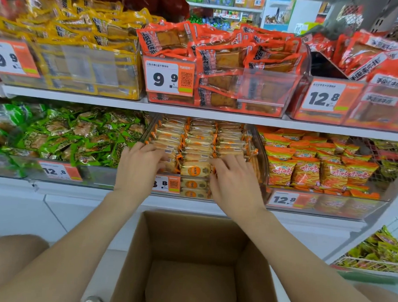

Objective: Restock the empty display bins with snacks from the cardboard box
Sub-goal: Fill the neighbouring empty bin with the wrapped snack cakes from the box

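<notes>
My left hand (pixel 138 165) and right hand (pixel 234 182) press flat on packets (pixel 194 140) lying left-to-right; the empty box (pixel 187 280) sits nearer.

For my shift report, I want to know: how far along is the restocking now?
Done: the cardboard box looks empty, and the middle lower bin is full of wrapped snacks in rows. In hand: the left hand and right hand rest on the front rows, apparently tidying them. Left: no empty bin shows here; probably only straightening.

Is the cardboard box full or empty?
Empty: the cardboard box stands open, showing only its bare brown bottom and walls.
</notes>
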The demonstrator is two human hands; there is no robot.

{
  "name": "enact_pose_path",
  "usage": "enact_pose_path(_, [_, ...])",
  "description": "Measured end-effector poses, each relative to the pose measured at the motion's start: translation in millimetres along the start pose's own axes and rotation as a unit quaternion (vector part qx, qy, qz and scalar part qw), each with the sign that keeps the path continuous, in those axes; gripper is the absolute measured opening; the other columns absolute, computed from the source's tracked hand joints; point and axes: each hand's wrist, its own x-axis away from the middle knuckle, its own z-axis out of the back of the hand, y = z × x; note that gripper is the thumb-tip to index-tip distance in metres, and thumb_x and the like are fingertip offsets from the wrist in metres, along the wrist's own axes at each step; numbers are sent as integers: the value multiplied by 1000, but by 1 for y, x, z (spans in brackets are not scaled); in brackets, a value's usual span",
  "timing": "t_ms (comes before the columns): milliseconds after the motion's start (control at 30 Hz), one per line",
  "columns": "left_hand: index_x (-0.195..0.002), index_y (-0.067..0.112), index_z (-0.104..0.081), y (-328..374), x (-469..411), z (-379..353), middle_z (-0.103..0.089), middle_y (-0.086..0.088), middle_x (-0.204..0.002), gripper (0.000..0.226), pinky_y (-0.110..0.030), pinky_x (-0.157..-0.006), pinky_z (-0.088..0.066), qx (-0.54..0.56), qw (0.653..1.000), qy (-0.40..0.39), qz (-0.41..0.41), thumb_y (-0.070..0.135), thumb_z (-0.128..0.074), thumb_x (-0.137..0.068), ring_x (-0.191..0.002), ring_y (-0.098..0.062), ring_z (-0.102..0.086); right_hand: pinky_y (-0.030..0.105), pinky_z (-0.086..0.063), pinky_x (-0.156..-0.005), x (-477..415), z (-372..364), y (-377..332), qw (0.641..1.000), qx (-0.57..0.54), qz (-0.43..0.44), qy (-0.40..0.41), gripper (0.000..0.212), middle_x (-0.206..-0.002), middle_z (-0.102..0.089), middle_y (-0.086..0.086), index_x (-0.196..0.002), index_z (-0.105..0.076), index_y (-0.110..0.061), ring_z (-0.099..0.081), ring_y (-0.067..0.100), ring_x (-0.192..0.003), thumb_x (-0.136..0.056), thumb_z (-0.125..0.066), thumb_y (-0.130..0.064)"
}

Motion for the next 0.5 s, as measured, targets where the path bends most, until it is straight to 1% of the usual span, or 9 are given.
enact_pose_path(67, [-98, 34, -81, -8, -15, 10, -77, 4, -98, 9, -42, -78, -35, -11, 1000, -21, -7, 30, -81, -89, -95, -29, -61, 43, -50, -91, -7, -4, -11, 1000, -10, -6, -4, 28, -110, -66, 4, -122, -69, -17, -58, 26, -104, -97, -60, -25])
enact_pose_path(100, [-100, 38, -81, -11, -22, 15, -77, 7, -100, 10, -42, -80, -34, -8, 999, -39, -12, 34, -79, -91, -98, -26, -61, 42, -49, -90, -10, -6, -15, 1000, -15, -11, -2, 27, -109, -66, 3, -120, -70, -17, -60, 26, -103, -96, -61, -26])
enact_pose_path(200, [-103, 40, -80, -21, -36, 22, -76, 17, -107, 11, -43, -91, -37, 18, 993, -110, -38, 37, -72, -96, -109, -21, -61, 41, -49, -94, -19, -10, -23, 998, -42, -34, -15, 30, -112, -68, 2, -121, -71, -20, -61, 24, -107, -96, -58, -27])
enact_pose_path(267, [-99, 39, -80, -21, -39, 21, -77, 14, -107, 8, -42, -95, -44, 33, 988, -141, -56, 36, -72, -97, -109, -21, -65, 42, -50, -100, -24, -11, -25, 997, -58, -51, -31, 33, -117, -67, 1, -125, -69, -21, -60, 23, -113, -96, -54, -29])
enact_pose_path(333, [-96, 39, -80, -22, -38, 18, -79, 11, -100, 8, -44, -96, -49, 39, 989, -135, -56, 36, -73, -96, -104, -21, -68, 43, -49, -102, -27, -12, -26, 996, -64, -57, -38, 34, -118, -67, 1, -127, -68, -23, -59, 22, -115, -97, -54, -30])
enact_pose_path(400, [-95, 39, -80, -23, -37, 17, -79, 9, -95, 9, -45, -95, -50, 57, 991, -118, -39, 34, -74, -96, -99, -23, -68, 42, -48, -104, -27, -12, -26, 995, -73, -59, -40, 35, -120, -67, 1, -128, -68, -23, -59, 21, -116, -96, -55, -29])
enact_pose_path(500, [-95, 31, -83, -20, -35, 16, -78, 3, -93, 9, -43, -90, -49, 82, 990, -113, -17, 28, -74, -96, -98, -26, -64, 42, -49, -104, -26, -10, -26, 994, -81, -66, -42, 34, -119, -68, 0, -127, -68, -24, -60, 21, -116, -96, -55, -29])
